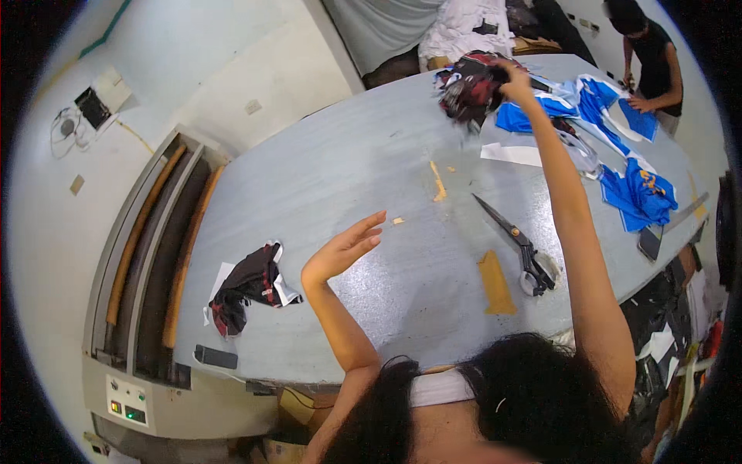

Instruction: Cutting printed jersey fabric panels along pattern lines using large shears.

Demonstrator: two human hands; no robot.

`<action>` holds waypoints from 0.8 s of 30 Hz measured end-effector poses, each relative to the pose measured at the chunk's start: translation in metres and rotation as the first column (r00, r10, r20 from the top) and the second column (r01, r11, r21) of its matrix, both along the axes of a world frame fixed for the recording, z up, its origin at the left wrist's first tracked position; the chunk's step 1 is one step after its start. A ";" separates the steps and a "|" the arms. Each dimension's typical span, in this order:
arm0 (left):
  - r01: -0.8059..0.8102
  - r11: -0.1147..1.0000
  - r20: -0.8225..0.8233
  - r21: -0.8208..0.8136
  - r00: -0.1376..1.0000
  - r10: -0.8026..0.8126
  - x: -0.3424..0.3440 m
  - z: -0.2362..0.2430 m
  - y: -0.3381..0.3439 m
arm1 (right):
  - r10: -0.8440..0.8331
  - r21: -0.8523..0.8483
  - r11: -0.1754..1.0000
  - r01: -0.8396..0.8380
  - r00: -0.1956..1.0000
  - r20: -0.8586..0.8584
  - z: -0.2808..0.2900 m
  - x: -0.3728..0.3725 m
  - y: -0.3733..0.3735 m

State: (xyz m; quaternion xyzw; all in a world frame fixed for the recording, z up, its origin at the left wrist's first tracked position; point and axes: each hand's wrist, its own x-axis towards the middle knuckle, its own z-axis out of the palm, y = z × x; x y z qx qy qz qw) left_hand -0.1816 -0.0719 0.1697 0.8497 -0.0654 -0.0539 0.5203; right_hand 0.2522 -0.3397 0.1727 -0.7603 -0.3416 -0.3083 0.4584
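My right arm stretches far across the table, and my right hand (516, 82) is closed on a bundle of dark red and black fabric (471, 89), which is blurred by motion. Some fingers are hidden against the cloth. My left hand (345, 251) is raised over the middle of the table, fingers stretched out, holding nothing. Left of it lies a small pile of black and dark red cut fabric (249, 286) with white edges. A pair of large black-handled scissors (519, 238) lies between my arms, points facing away from me.
Blue and white fabric pieces (638, 193) cover the grey table's (348, 162) right side, near a phone (649, 244). A tan piece (495, 284) lies by the scissors. A roller machine (147, 255) adjoins the left edge. Another person (653, 66) stands at the far right corner.
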 end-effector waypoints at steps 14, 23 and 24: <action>-0.367 0.836 0.439 0.409 0.882 0.173 0.132 -0.136 -0.083 | -0.005 -0.431 0.898 0.088 0.982 0.190 -0.153 -0.198 0.186; -0.761 0.345 0.534 0.549 0.637 0.556 0.107 -0.161 -0.051 | 0.259 -0.508 0.851 -0.132 0.947 0.188 -0.170 -0.284 0.211; -0.766 0.334 0.531 0.549 0.629 0.568 0.107 -0.163 -0.047 | 0.265 -0.514 0.848 -0.129 0.943 0.201 -0.166 -0.289 0.227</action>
